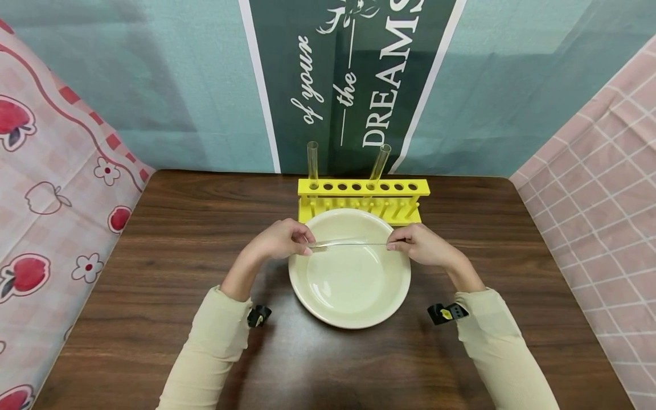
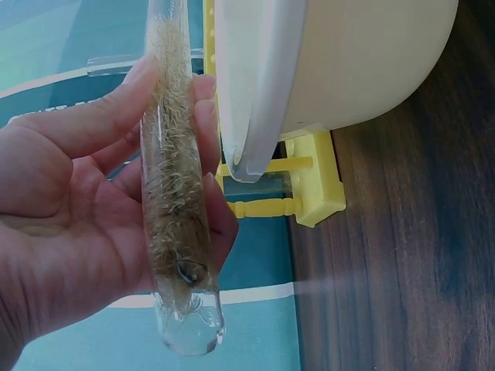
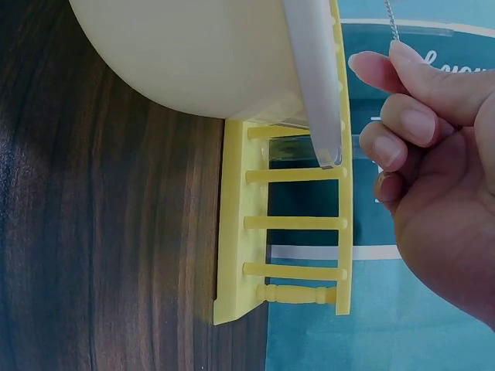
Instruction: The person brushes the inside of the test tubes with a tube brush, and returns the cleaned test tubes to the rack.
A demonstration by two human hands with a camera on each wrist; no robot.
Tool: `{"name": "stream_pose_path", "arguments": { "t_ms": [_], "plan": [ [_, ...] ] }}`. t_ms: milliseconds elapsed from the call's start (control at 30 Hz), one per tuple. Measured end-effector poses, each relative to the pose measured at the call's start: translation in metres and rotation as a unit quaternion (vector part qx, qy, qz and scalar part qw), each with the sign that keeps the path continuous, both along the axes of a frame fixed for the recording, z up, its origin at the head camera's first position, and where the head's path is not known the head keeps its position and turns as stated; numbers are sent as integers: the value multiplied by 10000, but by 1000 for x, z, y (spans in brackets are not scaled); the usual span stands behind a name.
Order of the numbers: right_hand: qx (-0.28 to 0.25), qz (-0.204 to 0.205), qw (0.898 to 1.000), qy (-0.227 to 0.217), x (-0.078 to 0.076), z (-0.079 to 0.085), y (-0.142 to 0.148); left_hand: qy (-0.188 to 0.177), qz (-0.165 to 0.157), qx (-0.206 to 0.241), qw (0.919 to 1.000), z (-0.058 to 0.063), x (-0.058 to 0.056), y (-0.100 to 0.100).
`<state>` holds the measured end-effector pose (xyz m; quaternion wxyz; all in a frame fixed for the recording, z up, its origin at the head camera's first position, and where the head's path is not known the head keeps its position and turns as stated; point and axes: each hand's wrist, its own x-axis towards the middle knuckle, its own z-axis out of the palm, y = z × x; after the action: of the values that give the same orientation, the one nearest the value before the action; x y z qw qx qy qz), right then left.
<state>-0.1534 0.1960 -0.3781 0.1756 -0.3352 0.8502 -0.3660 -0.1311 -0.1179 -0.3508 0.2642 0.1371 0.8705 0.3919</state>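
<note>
My left hand (image 1: 285, 238) grips a clear glass test tube (image 2: 189, 334), held level over the cream basin (image 1: 351, 317). Inside the tube sits a tube brush, its tan bristles (image 2: 168, 108) filling the glass nearly to the rounded end. From the tube's mouth the brush's thin twisted wire handle (image 3: 390, 19) runs right. My right hand (image 1: 424, 245) pinches that wire between thumb and index finger, other fingers curled. The basin's inside looks pale and glossy, with reflections on it.
Just behind the basin stands a yellow test tube rack (image 1: 423, 188). Two more glass tubes are in it, one upright (image 1: 312, 162) and one leaning right (image 1: 380, 165). Cloth hangs around the dark wooden table (image 1: 195, 228) at the back and both sides.
</note>
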Motion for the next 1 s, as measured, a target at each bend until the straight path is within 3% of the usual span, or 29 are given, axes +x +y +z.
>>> {"name": "stream_pose_path", "arguments": {
  "t_ms": [267,500,733,1000],
  "plan": [
    [179,-79,9998,-84,-2,1,-3,12,-58,17,10000,-2,0,0],
    [142,-2,9998,167,-3,-3,-4,53,-99,29,9999,-2,1,1],
    [-73,24,9971,757,-1,0,-5,-89,35,-5,10000,-1,2,0],
    [-63,46,9969,785,-1,-2,-3,-307,105,-18,9995,-3,0,0]
  ]
}}
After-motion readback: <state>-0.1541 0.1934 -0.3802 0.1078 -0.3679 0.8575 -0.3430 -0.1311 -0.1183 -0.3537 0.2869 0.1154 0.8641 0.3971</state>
